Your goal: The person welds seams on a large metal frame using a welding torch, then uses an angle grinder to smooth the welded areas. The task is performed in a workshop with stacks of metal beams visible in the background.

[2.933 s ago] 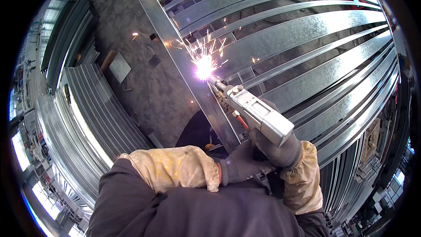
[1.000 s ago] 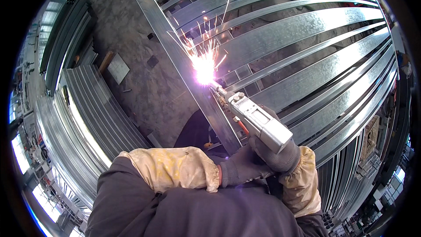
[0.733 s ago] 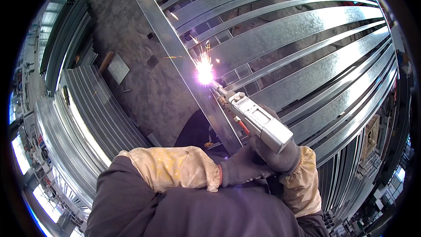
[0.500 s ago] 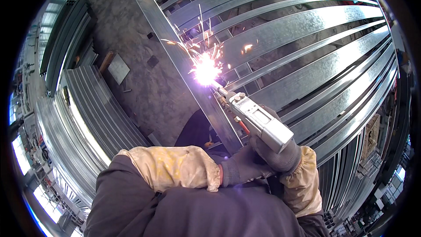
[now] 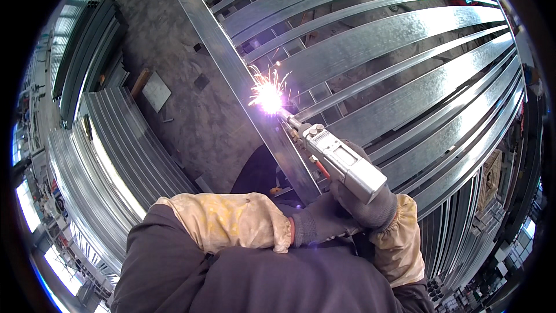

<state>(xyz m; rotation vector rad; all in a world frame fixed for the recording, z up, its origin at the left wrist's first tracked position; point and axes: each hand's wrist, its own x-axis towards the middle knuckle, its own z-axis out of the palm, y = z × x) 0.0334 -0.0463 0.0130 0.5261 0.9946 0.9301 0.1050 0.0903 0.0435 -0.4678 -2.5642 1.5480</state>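
Observation:
My gloved right hand (image 5: 379, 208) is closed around a silver handheld welding gun (image 5: 350, 162), which has a red trigger (image 5: 320, 167) at its side. The gun points up and left, its nozzle (image 5: 289, 118) close to a long galvanized steel tube (image 5: 223, 61). A white-violet glare with sparks (image 5: 270, 97) hides the spot where the nozzle meets the metal. Across my body reaches my gloved left hand (image 5: 324, 218), just below the gun and against the right hand. Its fingers are hidden under the gun and the other glove.
Several parallel steel tubes (image 5: 399, 26) run off to the right from the long tube, with gaps between them. Stacked metal profiles (image 5: 133, 145) lie at the left, beside a square plate (image 5: 156, 91) on the concrete floor (image 5: 174, 35). More tubes (image 5: 454, 220) are stacked at the lower right.
The spark burst has become smaller, and the long flying sparks above and right of it are mostly gone. The gun and both hands have barely moved.

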